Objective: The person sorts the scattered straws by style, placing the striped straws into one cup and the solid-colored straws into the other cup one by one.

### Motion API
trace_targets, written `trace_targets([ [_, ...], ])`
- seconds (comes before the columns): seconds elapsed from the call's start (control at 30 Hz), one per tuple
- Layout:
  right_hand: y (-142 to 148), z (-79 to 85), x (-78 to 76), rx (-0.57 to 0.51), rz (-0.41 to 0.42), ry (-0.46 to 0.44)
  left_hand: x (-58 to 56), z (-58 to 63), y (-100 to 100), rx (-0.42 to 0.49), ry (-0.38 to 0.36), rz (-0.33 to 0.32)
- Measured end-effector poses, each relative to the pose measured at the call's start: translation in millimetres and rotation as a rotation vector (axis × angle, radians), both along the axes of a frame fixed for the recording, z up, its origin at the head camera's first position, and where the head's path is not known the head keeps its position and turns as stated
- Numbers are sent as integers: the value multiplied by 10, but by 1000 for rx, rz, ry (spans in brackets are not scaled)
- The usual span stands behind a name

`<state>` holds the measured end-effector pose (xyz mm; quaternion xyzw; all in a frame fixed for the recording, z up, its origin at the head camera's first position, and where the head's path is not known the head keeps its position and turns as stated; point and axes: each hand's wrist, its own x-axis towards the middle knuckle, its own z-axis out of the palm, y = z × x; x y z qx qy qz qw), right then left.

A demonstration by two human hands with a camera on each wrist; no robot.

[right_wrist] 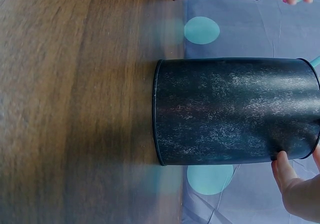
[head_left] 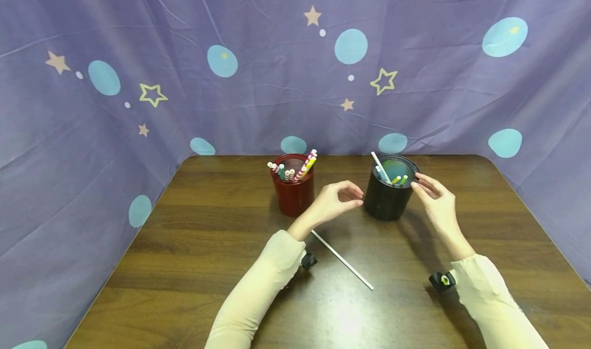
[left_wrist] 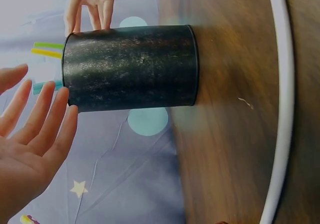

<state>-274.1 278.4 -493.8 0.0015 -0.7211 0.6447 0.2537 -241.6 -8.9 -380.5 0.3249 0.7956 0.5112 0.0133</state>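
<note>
A black cylindrical can (head_left: 387, 197) stands upright on the table with a light blue straw (head_left: 379, 165) and several other coloured straws inside. My right hand (head_left: 436, 200) touches its right side near the rim, thumb in front and fingers fairly straight. In the right wrist view, the right thumb (right_wrist: 284, 168) rests against the can's wall. My left hand (head_left: 334, 201) hovers left of the can, fingers loosely bent and holding nothing. A long white straw (head_left: 342, 260) lies on the table to the right of the left forearm.
To the left stands a red can (head_left: 295, 197) with several striped straws (head_left: 304, 167) poking out. The wooden table (head_left: 194, 246) ends at the back against a purple curtain (head_left: 258, 102). Black wrist cameras (head_left: 442, 281) hang beneath the sleeves.
</note>
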Motion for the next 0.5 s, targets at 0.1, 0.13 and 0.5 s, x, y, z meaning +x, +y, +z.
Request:
trace_targets([
  [0.1,2,-1,-6,1,2,0,4,-33,-41,-34,5,-43],
  [0.13,2,-1,-5,1,2,0,9,-39,-55,-47,5,-56],
  [0.5,0,4,4,12,0,-10,93,-110,-186,-140,-27,-197],
])
